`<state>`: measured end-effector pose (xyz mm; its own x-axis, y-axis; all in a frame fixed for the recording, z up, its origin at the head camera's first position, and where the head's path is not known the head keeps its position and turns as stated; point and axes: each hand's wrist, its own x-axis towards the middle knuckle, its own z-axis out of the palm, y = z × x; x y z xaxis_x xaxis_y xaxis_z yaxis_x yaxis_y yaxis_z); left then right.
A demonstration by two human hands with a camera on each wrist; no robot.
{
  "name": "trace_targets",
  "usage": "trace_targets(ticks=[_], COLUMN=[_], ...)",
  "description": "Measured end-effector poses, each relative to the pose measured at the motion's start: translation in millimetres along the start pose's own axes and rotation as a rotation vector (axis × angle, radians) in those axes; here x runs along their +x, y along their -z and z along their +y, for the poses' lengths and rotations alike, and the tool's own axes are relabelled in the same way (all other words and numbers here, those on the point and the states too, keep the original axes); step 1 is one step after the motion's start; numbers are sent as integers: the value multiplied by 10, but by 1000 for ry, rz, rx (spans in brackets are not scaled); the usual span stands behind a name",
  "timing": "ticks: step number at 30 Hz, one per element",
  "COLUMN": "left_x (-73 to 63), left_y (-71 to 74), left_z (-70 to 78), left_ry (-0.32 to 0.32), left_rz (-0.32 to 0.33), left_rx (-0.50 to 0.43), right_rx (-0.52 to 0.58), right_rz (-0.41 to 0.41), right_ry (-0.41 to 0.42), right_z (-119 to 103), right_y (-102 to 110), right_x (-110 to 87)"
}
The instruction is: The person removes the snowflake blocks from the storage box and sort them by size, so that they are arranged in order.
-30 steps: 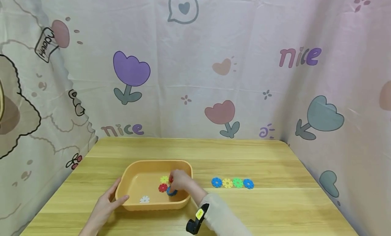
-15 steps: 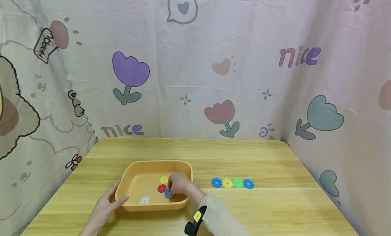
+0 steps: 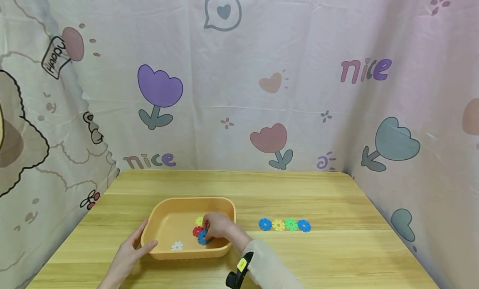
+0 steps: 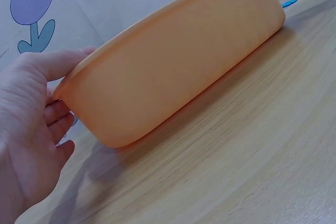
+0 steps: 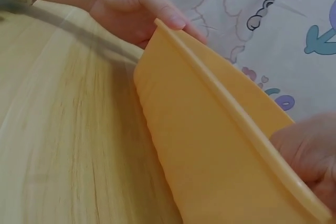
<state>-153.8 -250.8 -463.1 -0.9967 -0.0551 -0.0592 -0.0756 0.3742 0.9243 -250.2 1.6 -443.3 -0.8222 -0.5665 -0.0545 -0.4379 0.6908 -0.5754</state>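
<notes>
1. Orange tub (image 3: 187, 254), one: I see it on the table (image 3: 337, 255), left of centre
2. Left hand (image 3: 129, 248): grasping the tub's left end, thumb over the top
3. Right hand (image 3: 220, 225): inside the tub, fingers at a blue disc (image 3: 202, 239); I cannot tell whether they pinch it
4. Also in the tub: yellow disc (image 3: 198, 221), red disc (image 3: 196, 231), white disc (image 3: 177, 245), the last apart
5. Row of four discs (image 3: 280, 225), right of the tub

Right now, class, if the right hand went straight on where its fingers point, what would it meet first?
Most likely the blue disc: the fingers of the right hand point down inside the tray and appear to touch that disc. Depth is unclear, but the tray's floor probably comes next.
</notes>
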Motion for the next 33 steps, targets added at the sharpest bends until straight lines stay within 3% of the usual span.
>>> trace_targets(ticks=[8,21,33], left_x=[9,9,21], left_y=[3,-7,3], left_z=[8,6,-6], left_ry=[19,22,29], left_rz=[-1,0,-1], left_rx=[27,-21,0], right_rx=[365,581,751], right_rz=[-10,51,110], right_ry=[19,48,3], right_z=[-24,48,561], right_y=[159,475,767], right_x=[10,-49,-341])
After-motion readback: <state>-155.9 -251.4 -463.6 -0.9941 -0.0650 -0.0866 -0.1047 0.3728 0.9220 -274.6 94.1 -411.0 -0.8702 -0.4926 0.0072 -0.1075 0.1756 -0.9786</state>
